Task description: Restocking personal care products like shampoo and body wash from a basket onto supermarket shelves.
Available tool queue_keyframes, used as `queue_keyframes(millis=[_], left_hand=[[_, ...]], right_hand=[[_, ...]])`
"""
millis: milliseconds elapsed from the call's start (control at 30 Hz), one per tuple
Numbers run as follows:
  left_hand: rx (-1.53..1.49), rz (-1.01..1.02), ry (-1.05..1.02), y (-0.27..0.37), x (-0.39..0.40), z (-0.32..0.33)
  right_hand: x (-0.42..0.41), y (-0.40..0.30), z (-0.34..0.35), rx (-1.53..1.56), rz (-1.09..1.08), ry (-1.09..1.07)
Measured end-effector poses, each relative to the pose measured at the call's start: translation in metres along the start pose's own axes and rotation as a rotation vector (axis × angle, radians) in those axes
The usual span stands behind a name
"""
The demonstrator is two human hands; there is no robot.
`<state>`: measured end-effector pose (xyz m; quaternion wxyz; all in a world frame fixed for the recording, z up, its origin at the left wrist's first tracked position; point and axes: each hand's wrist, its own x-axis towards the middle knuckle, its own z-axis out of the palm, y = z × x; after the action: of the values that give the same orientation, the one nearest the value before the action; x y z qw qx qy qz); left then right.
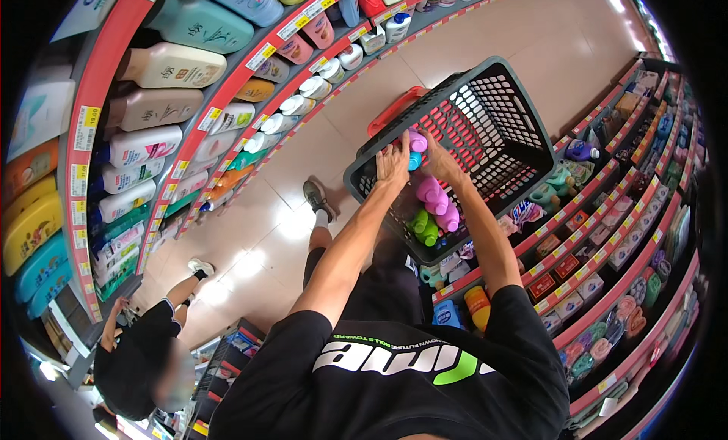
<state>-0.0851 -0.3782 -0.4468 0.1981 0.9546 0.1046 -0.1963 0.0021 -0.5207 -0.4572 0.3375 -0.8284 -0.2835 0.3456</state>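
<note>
A dark plastic shopping basket point(357, 172) with a red handle point(392, 111) is in front of me, pink, purple, green and blue-capped bottles inside it. My left hand point(392, 162) reaches over its near left side, fingers against a bottle with a blue cap point(414, 160) and a purple-capped bottle point(418, 141). On the other side of these two bottles is my right hand point(441, 160), its fingers at the purple one. Both hands appear to hold the pair between them. Several pink bottles point(435, 196) and green bottles point(425, 226) lie lower in the basket.
Shelves of shampoo and lotion bottles point(190, 67) rise on the left. On the right, stepped shelves carry boxes point(567, 266), rolled towels point(627, 307) and a purple bottle point(580, 150). Another person point(136, 349) in dark clothes is at the lower left on the tiled floor point(341, 121).
</note>
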Motion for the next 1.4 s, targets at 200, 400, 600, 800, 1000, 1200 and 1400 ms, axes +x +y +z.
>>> queue_keyframes(millis=[200, 400, 600, 800, 1000, 1200, 1400], left_hand=[[-0.025, 0.269, -0.171, -0.032, 0.02, 0.007], [-0.192, 0.047, 0.053, -0.021, 0.016, 0.017], [-0.09, 0.096, 0.152, -0.018, 0.03, 0.032], [-0.028, 0.03, -0.067, -0.033, 0.036, 0.038], [-0.071, 0.055, 0.063, -0.024, 0.031, 0.037], [-0.224, 0.165, -0.13, -0.003, 0.038, -0.008], [-0.309, 0.153, -0.136, 0.012, 0.01, -0.063]], right_hand=[[-0.006, 0.013, 0.015, 0.011, 0.058, 0.097], [0.002, 0.007, 0.005, -0.055, 0.013, 0.06], [0.006, 0.061, 0.019, -0.141, -0.004, 0.105], [0.017, 0.038, 0.016, 0.007, 0.079, 0.033], [0.012, 0.042, 0.014, -0.047, 0.041, 0.053], [-0.006, 0.055, -0.004, -0.087, 0.078, 0.08], [-0.036, -0.013, -0.064, -0.1, 0.032, 0.059]])
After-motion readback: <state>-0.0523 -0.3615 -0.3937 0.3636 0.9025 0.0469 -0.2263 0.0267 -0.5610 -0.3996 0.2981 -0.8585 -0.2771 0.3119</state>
